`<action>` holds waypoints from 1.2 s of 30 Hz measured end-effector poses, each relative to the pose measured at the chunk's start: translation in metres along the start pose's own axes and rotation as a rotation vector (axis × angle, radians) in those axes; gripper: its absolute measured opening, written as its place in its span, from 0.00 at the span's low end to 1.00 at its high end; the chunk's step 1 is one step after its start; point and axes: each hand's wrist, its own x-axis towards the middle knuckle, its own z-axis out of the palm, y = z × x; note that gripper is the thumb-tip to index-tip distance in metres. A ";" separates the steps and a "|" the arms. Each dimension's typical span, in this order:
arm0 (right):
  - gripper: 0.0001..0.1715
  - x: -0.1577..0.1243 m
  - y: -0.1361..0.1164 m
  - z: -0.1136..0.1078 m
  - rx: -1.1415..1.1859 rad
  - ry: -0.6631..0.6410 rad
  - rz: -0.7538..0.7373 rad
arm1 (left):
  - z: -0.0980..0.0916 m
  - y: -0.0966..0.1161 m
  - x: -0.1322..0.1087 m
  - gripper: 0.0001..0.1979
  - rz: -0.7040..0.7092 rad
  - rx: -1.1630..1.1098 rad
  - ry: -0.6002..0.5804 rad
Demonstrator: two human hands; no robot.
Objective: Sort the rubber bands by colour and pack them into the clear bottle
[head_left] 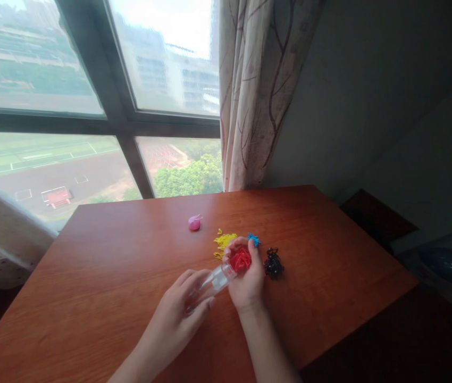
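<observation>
Lower centre, your left hand (pixel 182 308) grips the clear bottle (pixel 213 282). It tilts toward red bands (pixel 241 259) cupped in your right hand (pixel 247 282).

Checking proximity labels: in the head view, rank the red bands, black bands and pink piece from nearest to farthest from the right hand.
1. red bands: held in the right hand itself.
2. black bands: on the table, just right of the hand.
3. pink piece: back-left, toward the window.

Left hand (pixel 184 306), right hand (pixel 245 279), both curled
</observation>
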 end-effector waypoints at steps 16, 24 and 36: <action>0.06 0.002 0.005 -0.001 0.046 -0.053 -0.029 | 0.001 -0.001 -0.002 0.15 0.025 -0.013 -0.009; 0.08 -0.007 0.012 0.008 -0.009 -0.117 -0.135 | 0.003 0.000 0.000 0.13 -0.012 -0.089 0.097; 0.09 -0.002 0.014 0.006 0.045 -0.163 -0.098 | 0.003 -0.003 0.001 0.14 0.025 -0.113 0.097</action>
